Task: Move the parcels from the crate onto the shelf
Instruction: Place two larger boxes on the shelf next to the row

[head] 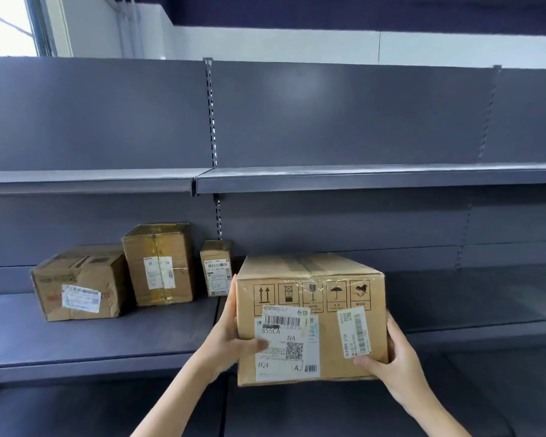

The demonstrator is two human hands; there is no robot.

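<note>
Placing step under way: left hand and right hand clamp big box by its sides, thumbs on front, before middle shelf. Three boxes stand left of grip. Next: push forward, lower, release.

the big brown cardboard parcel carries a row of black handling pictograms, a white label with black barcodes and a qr square, and a narrow white barcode sticker. left of it stand three tan cardboard boxes with white labels, the leftmost printed in faded red. behind it, the matte slate-grey metal shelving has a black-slotted upright.
</note>
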